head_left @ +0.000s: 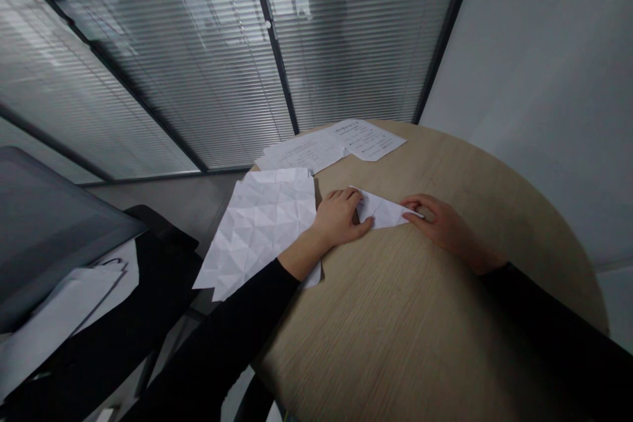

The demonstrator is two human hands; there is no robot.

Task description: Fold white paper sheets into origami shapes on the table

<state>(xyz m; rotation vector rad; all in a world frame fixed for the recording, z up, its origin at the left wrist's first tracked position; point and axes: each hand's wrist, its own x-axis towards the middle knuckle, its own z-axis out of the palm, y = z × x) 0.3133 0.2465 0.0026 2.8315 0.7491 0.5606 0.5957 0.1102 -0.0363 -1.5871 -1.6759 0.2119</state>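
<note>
Nearest, two long black fabric sleeves [232,326] run out of the frame, cutting off the upper arms. At lower left, a grey-backed chair [59,217] with a dark seat, partly cut off by the frame edge, bears loose white paper sheets [59,323]; any markings on them are too blurred to read. A rounded, pale wood-grain table [376,323] fills the middle. On it the left hand [341,217] lies palm down, thumb and fingers spread, over the left end of a narrow, pointed piece of folded white paper [383,212], hiding that end. The right hand [435,221] pinches the paper's right tip between thumb and fingers, which partly cover it. Left of the left hand, creased white paper sheets [270,221] with triangular folds overhang the table edge; the left forearm hides part of them, and their number is unclear. Beyond lie overlapping white printed sheets [368,138], their text illegible. Farthest are a dark-framed glass partition with slatted blinds [188,79], dim shapes blurred behind it, and a plain pale wall [554,53].
</note>
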